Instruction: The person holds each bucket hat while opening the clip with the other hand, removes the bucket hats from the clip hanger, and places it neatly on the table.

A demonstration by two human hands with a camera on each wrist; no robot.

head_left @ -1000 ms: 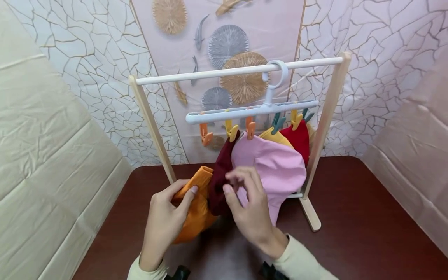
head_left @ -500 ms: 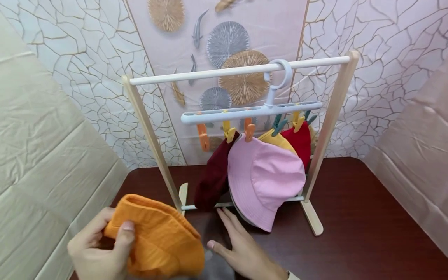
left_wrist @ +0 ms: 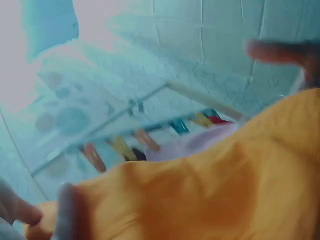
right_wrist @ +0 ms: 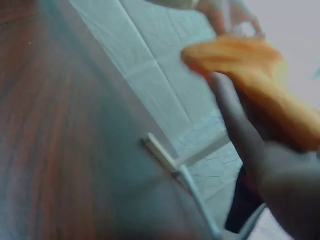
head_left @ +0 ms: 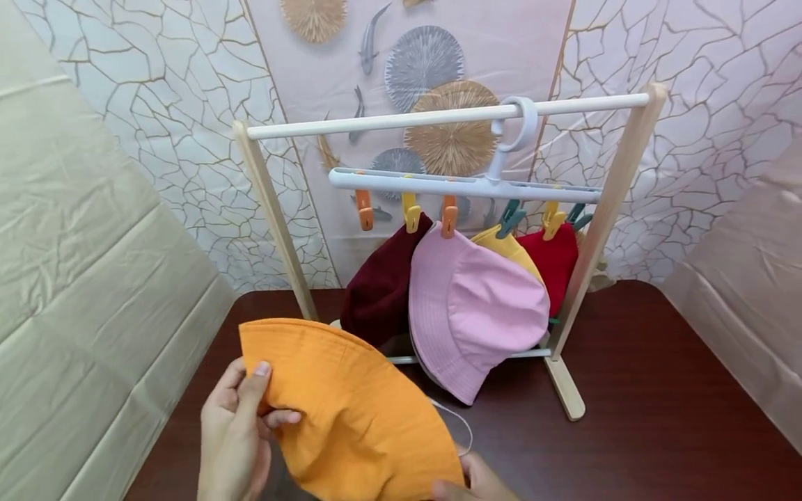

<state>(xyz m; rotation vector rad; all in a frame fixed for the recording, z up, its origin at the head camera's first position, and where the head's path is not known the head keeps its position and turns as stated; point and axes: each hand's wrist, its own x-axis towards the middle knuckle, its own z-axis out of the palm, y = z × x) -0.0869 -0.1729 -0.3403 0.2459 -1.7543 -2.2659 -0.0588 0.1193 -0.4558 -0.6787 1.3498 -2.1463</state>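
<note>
An orange bucket hat (head_left: pixel 357 403) is stretched between my two hands in front of the drying rack. My left hand (head_left: pixel 234 431) pinches its brim at the left, thumb on the near side. At the bottom edge of the head view my right hand (head_left: pixel 479 480) holds the hat's right end, partly cut off by the frame. A thin white cord (head_left: pixel 465 424) loops out beside that end. The hat's cloth (left_wrist: pixel 200 195) fills much of the left wrist view. In the blurred right wrist view, a finger (right_wrist: pixel 232 110) lies along the hat.
Behind the hat stands a wooden rack (head_left: pixel 272 223) with a pale blue clip hanger (head_left: pixel 438 184). An orange clip (head_left: pixel 364 211) at its left end holds nothing. Other clips hold a maroon hat (head_left: pixel 382 292), a pink bucket hat (head_left: pixel 489 299), a yellow hat (head_left: pixel 510 247) and a red hat (head_left: pixel 554 264).
My left hand drew the orange hat away from the rack to the lower left, then back rightward as it spread out. My right hand left the maroon hat and took the orange hat's right end.
</note>
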